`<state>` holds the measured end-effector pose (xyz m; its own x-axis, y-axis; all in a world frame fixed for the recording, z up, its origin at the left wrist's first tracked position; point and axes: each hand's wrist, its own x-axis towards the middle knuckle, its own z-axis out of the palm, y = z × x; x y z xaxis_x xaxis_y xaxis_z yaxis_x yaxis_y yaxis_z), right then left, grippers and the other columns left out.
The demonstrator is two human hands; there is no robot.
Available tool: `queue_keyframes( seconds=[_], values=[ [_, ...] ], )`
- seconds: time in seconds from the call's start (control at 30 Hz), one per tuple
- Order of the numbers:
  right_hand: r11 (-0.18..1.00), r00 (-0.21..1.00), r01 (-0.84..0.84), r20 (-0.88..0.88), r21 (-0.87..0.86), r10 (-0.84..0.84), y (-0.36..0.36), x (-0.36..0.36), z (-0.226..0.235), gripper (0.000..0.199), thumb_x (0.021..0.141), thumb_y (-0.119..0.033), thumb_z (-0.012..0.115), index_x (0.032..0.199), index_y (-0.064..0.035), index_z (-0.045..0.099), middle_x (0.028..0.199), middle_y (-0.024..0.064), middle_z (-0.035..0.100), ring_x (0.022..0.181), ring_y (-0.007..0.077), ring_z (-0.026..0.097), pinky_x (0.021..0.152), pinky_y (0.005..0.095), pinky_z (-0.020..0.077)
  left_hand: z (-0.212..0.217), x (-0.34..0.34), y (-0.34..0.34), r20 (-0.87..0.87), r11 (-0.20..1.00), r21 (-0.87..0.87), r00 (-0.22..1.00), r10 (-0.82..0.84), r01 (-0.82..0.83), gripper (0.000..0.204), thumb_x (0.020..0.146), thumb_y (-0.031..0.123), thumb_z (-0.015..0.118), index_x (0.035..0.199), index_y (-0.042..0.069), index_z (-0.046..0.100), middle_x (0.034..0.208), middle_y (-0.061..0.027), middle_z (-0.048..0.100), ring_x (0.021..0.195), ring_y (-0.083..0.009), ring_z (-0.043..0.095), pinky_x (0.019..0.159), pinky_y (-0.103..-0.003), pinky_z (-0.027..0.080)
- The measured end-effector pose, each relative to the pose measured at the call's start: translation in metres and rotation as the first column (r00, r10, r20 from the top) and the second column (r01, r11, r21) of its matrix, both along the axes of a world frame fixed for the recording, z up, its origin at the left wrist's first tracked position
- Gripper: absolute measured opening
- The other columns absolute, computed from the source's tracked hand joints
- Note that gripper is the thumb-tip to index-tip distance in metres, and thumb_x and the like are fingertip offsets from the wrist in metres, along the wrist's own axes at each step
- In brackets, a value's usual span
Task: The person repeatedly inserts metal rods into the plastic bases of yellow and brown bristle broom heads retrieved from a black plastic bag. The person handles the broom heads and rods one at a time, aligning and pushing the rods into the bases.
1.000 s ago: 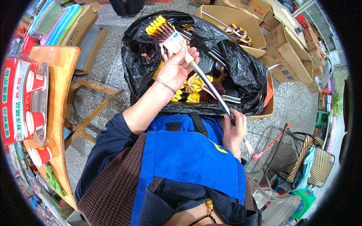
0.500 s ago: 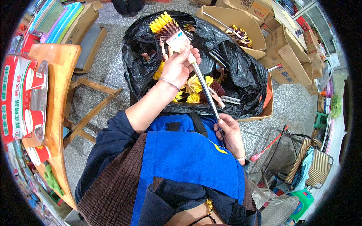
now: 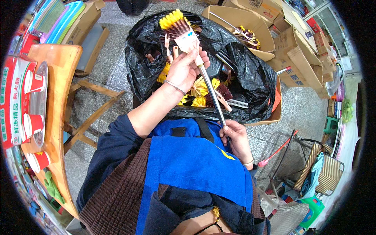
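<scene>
Two hands are closed on one long brush (image 3: pixel 196 58), which is held slanting above a black plastic bag (image 3: pixel 250 74). The left hand (image 3: pixel 186 68) is wrapped around the upper part of the metal handle (image 3: pixel 211 94), just below the brush head (image 3: pixel 178 25); its fingers are curled fully shut on the shaft, and a thin bracelet is seen at the wrist. The brush head, with yellow and dark brown bristles and a white label, is raised just beyond this grip, pointing away from the person. The right hand (image 3: pixel 237 139) is closed on the lower end of the same handle, close to the blue apron (image 3: pixel 196 164), so the bare metal shaft is stretched between the two grips.

Below the held brush, more brushes with yellow and brown bristles (image 3: pixel 207 92) are piled inside the open bag, which is set in a cardboard box (image 3: pixel 274 111). A second open box (image 3: pixel 239 19) with similar brushes is seen behind it. To the person's left, a wooden worktop (image 3: pixel 58 78) is seen with red paper cups (image 3: pixel 33 123) on a round tray.
</scene>
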<state>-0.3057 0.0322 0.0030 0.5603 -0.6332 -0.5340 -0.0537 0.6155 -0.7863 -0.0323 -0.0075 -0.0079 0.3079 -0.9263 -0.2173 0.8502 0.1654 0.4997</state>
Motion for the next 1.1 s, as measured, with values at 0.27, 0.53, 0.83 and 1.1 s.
queue_keyframes(
  seconds=[0.27,0.53,0.83,1.1],
  values=[
    [0.562,0.859,-0.149,-0.388,-0.814,-0.334,0.003,0.01,-0.016,0.025,0.086,-0.011,0.067,0.109,-0.0029,0.062,0.079,-0.0006,0.064,0.064,0.0101,0.057,0.055,0.0264,0.0464,-0.01,-0.011,0.003,-0.09,0.998,0.056,0.996,-0.005,0.01,0.025,0.093,0.02,0.056,0.111,0.002,0.056,0.104,-0.0132,0.062,0.098,-0.0258,0.061,0.092,-0.044,0.05],
    [1.0,0.999,0.002,-0.047,-0.016,-0.003,-0.005,0.003,-0.002,0.027,0.091,-0.016,0.06,0.114,-0.0044,0.061,0.075,0.0027,0.058,0.052,0.0063,0.045,0.045,0.0184,0.0342,0.003,-0.011,0.002,0.033,0.999,-0.008,0.999,-0.04,0.04,0.026,0.093,0.022,0.056,0.111,0.003,0.056,0.098,-0.0105,0.063,0.092,-0.0223,0.062,0.086,-0.039,0.052],
    [0.802,0.914,-0.002,-0.326,-0.597,-0.241,-0.006,0.023,-0.009,0.022,0.088,-0.007,0.063,0.109,-0.0034,0.061,0.075,0.0024,0.062,0.057,0.0057,0.049,0.05,0.0227,0.0405,0.002,-0.014,-0.003,-0.089,1.0,-0.027,0.996,-0.002,0.0,0.024,0.094,0.02,0.056,0.111,0.003,0.056,0.102,-0.0124,0.062,0.096,-0.0248,0.062,0.09,-0.04,0.051],
    [0.168,0.759,-0.387,-0.417,-0.907,-0.5,-0.005,0.023,-0.007,0.04,0.082,-0.006,0.066,0.12,-0.0155,0.061,0.076,0.0095,0.058,0.065,0.0272,0.058,0.058,0.0343,0.0472,-0.01,-0.02,-0.006,-0.105,0.999,0.0,0.994,0.032,-0.032,0.023,0.093,0.02,0.057,0.111,0.006,0.054,0.102,-0.0126,0.062,0.098,-0.0258,0.061,0.092,-0.042,0.051]
  ],
)
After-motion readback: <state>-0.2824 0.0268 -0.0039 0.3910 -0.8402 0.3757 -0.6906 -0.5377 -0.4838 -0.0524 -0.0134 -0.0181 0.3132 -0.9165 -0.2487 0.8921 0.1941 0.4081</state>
